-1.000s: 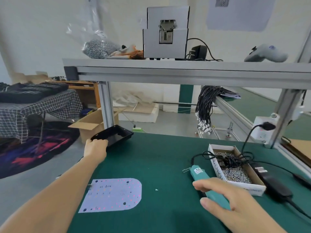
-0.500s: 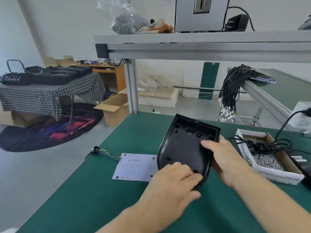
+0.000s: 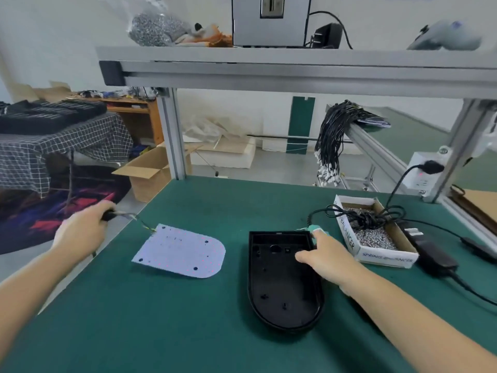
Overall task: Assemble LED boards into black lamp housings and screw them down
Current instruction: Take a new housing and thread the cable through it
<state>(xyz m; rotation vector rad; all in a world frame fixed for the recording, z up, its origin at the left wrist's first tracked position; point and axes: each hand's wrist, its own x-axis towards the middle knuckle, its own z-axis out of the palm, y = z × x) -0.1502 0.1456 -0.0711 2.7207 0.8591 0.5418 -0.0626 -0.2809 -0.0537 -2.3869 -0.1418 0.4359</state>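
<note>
Housing (image 3: 285,281) down on the green surface (image 3: 161,332) now, open side up, where half a second ago both hands had it tilted up in the air. That frees the hands for the next part. The right hand (image 3: 325,261) rests on the housing's right rim near the square end, fingers loosely spread rather than clamped, more steadying than gripping. Just beyond its fingertips a teal screwdriver (image 3: 317,229) peeks out, and the box of screws (image 3: 382,238) sits just to the outside of that hand.

The left hand (image 3: 80,232) has gone out to the surface's left edge and its grip is closed on the dark end of the lead (image 3: 126,217) that runs to the LED board (image 3: 180,251). The board lies flat, well apart from the housing, between the two hands.

My guess is that the board gets drawn across by its lead and dropped into the shell next; no screws are in yet.
</note>
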